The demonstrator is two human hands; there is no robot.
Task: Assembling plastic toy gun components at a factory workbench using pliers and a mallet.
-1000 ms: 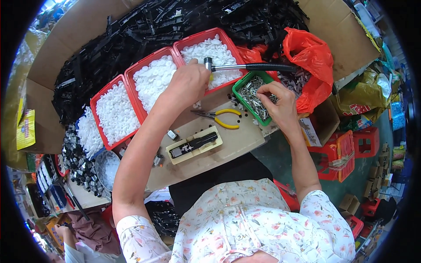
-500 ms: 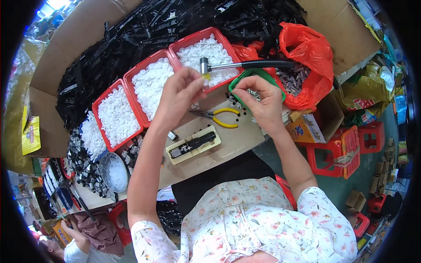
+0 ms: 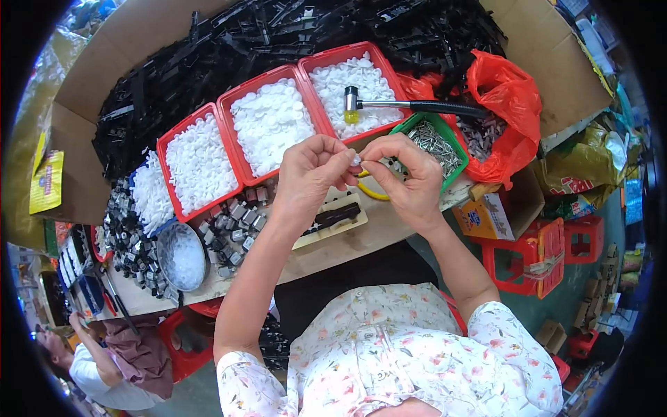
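My left hand (image 3: 309,177) pinches a small white plastic piece (image 3: 357,159) between thumb and fingertips. Right against it, my right hand (image 3: 410,177) has its thumb and forefinger closed; whatever sits between them is too small to make out. Both sets of fingertips meet above the table's middle. Below them lies a cream holder (image 3: 359,221) with a long dark plastic part (image 3: 338,217) in it. Yellow-handled pliers (image 3: 373,192) are mostly covered by my hands. Behind my right hand stands a green tray (image 3: 459,147) of slim metal pins (image 3: 432,142).
Red trays (image 3: 221,104) of white plastic pieces stand behind my hands, a hammer (image 3: 448,108) resting across the right one. Black plastic parts (image 3: 271,42) heap up at the back. Left are a metal bowl (image 3: 201,260) and metal blocks (image 3: 240,226). A red bag (image 3: 511,97) stands right.
My hands have come together: the right moved left, away from the green tray, and the left moved right and nearer. The view has shifted slightly.
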